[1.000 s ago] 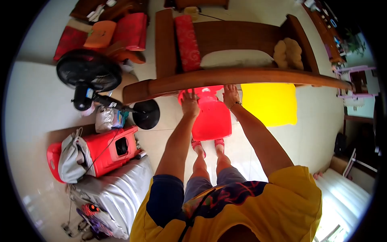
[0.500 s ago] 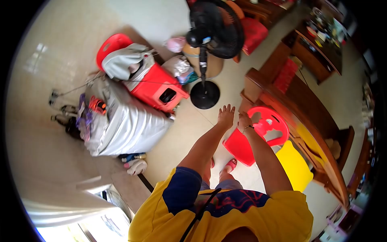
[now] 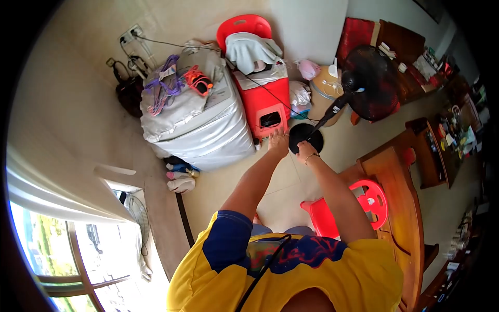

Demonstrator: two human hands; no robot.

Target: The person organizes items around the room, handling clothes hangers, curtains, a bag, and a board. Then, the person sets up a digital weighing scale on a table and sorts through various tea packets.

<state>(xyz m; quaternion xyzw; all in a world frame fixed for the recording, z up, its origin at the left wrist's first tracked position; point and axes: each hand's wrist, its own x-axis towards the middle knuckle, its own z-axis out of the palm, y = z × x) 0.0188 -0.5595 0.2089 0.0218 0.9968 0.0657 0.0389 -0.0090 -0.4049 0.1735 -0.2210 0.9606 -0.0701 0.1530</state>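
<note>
Head view. We see 2 bare hands extended above the tiled floor point(image 3: 221, 184). Our left hand point(image 3: 279, 141) is released, fingers spread, at the near edge of the red plastic stool point(image 3: 253, 106); contact cannot be confirmed. Our right hand point(image 3: 305, 149) appears over the round black base point(image 3: 299, 132) of the pedestal fan point(image 3: 332, 109); its fingers look bent, but we cannot tell whether it grasps anything. The stool stands right of the silver-draped box point(image 3: 208, 143); the fan stands just right of the stool.

Handling notes, in our judgement:

1. Clear our fingers of the black cable point(image 3: 270, 92), which crosses the stool toward the fan.
2. Allow clearance between our right forearm point(image 3: 328, 183) and the red plastic chair point(image 3: 317, 218), near right.
3. If gripping the fan, use its pole; the broad fan head point(image 3: 370, 83) is probably top-heavy.
</note>
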